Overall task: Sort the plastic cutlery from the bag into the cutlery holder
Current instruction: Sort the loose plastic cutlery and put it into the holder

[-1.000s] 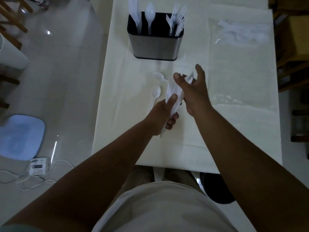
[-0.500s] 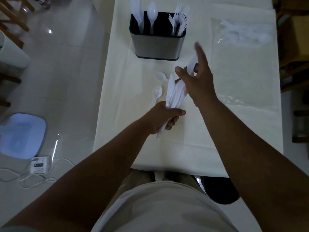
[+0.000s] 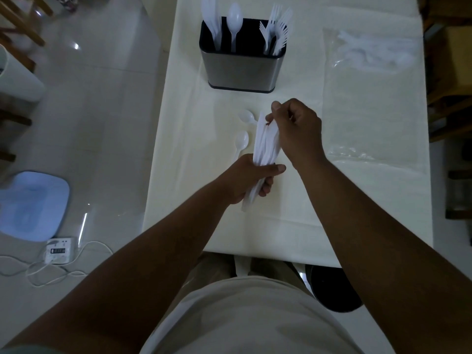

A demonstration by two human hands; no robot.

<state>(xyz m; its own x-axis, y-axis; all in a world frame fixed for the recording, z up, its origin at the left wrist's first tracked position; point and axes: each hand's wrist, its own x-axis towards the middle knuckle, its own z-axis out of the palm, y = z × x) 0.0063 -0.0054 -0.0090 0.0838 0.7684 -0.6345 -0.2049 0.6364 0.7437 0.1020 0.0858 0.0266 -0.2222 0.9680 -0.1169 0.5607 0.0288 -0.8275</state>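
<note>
My left hand [image 3: 249, 178] grips a bundle of white plastic cutlery [image 3: 265, 145] by its handles, over the middle of the white table [image 3: 194, 175]. My right hand [image 3: 297, 130] has its fingers curled at the bundle's top end and pinches one piece there. Two loose white spoons [image 3: 242, 141] lie on the table just left of the bundle. The steel cutlery holder [image 3: 242, 67] stands at the far middle, with knives on its left, one spoon in the centre and several forks on its right. The clear plastic bag [image 3: 373, 80] lies flat at the right, with more white cutlery [image 3: 378, 51] in its far end.
Wooden chairs [image 3: 452, 72] stand along the table's right side. On the floor at the left are a blue scale [image 3: 30, 205], a small white device with a cable [image 3: 60, 247] and wooden furniture legs [image 3: 20, 24]. A dark round object [image 3: 334, 290] sits under the table's near edge.
My right hand, raised above the bundle with its fingers spread half a second ago, has come back down and curled its fingers onto the bundle's top. My left hand kept its grip.
</note>
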